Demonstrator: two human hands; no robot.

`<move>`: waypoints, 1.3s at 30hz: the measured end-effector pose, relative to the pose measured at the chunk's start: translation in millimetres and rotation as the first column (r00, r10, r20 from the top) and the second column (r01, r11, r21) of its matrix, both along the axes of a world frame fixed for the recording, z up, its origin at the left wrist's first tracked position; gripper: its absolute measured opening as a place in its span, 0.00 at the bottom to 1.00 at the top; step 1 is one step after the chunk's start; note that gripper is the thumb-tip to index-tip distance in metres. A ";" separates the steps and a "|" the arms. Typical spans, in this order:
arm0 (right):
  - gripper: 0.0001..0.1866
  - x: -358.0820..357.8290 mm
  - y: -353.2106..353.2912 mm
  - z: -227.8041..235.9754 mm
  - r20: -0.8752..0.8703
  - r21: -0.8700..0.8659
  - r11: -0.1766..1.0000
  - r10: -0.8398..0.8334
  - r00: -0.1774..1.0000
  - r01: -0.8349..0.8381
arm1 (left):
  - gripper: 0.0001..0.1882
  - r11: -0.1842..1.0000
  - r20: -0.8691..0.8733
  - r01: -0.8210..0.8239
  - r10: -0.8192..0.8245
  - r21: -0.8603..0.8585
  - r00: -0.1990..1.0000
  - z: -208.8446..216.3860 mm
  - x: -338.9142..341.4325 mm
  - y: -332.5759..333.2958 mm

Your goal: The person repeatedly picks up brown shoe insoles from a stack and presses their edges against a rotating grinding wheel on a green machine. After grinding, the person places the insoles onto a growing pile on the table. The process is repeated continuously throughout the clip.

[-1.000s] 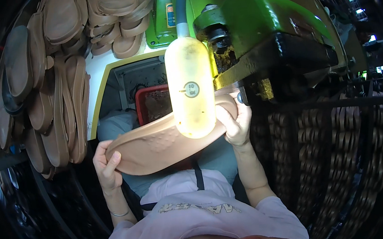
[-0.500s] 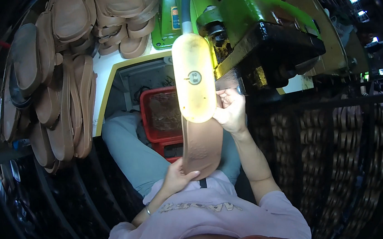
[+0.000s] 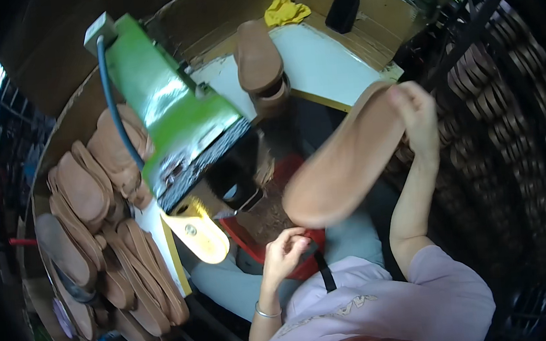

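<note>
My right hand (image 3: pixel 419 122) is raised at the right, fingers closed around the upper end of a tan shoe sole (image 3: pixel 344 171). The sole hangs slanting down to the left, its broad smooth face toward me, slightly blurred. Just below its lower end is my left hand (image 3: pixel 284 257), apart from the sole, with fingers half bent, thumb apart and nothing visible in it. Left of the sole stands a green machine (image 3: pixel 180 107) with a black head. A lit yellow lamp (image 3: pixel 197 235) sits below that head.
Many tan soles (image 3: pixel 80 187) are piled at the left. Another tan sole piece (image 3: pixel 258 58) rests on the white tabletop (image 3: pixel 321 56), near a yellow cloth (image 3: pixel 286 11) and a black object (image 3: pixel 342 10). A red bin (image 3: pixel 246 238) holds scraps. Racks of soles (image 3: pixel 494 105) stand at the right.
My view has swung right. My right hand has carried the sole up and to the right; my left hand, which held its lower end, has let go.
</note>
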State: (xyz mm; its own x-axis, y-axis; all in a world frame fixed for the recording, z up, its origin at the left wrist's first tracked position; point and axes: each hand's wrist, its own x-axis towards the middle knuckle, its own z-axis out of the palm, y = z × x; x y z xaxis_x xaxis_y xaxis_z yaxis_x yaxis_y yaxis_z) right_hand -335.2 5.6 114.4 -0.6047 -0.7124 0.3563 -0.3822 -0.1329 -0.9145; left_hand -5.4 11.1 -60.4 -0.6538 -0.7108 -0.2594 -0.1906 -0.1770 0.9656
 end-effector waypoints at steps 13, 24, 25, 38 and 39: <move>0.23 75.5 -228.5 -81.8 0.870 -0.322 0.943 0.261 0.418 0.082 | 0.32 0.321 -0.304 -0.865 0.841 -0.387 0.448 49.5 102.2 -247.2; 0.37 88.6 -111.1 -120.1 0.777 -0.147 0.888 0.376 0.505 -0.435 | 0.42 0.267 -0.278 -0.953 0.914 -0.141 0.297 97.7 73.0 -297.4; 0.34 99.0 -100.0 -126.3 0.806 -0.109 0.885 0.346 0.481 -0.453 | 0.40 0.264 -0.356 -0.954 0.885 -0.144 0.299 95.4 75.7 -298.3; 0.27 197.8 8.5 -180.1 0.713 0.005 0.537 0.590 0.379 -0.844 | 0.30 0.809 -0.373 -0.483 0.585 0.335 0.720 -25.1 34.1 32.6; 0.27 186.6 21.2 -185.7 0.704 0.037 0.496 0.603 0.375 -0.868 | 0.31 0.809 -0.382 -0.458 0.581 0.369 0.718 -28.2 36.5 40.8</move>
